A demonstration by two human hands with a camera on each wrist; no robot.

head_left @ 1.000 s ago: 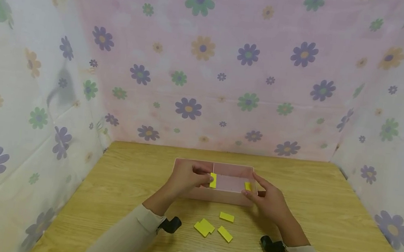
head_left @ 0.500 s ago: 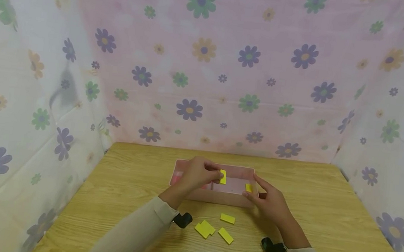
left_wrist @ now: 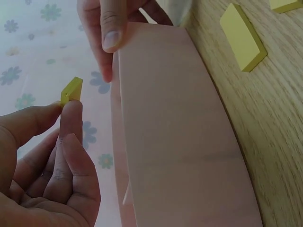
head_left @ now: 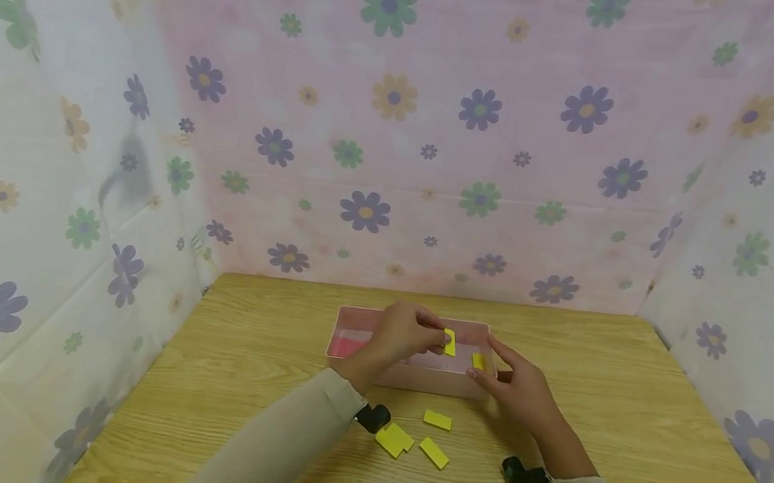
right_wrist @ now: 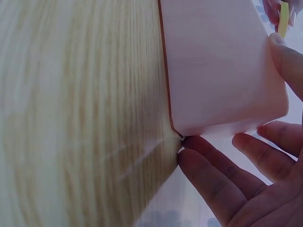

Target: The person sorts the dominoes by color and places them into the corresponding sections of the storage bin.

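My left hand (head_left: 403,337) pinches a small flat yellow block (head_left: 449,343) between thumb and fingertips, above the right part of a pink divided box (head_left: 442,383). In the left wrist view the pinched block (left_wrist: 72,90) is tilted, up beside the box's rim. My right hand (head_left: 523,386) grips the box's right end. Its thumb (right_wrist: 287,61) lies at the rim and its fingers are spread along the end wall, as the right wrist view shows. Another yellow block (head_left: 478,361) is inside the box near that end.
In front of the box, several yellow blocks lie on the wooden table (head_left: 261,339), including one lengthwise block (head_left: 437,420) and one slanted block (head_left: 434,453). Something red-pink (head_left: 346,347) shows in the box's left part. Flowered cloth (head_left: 397,155) encloses the back and sides.
My left hand has moved to the right over the box, carrying the pinched yellow block from near the divider toward the right end. My right hand keeps its grip on the box.
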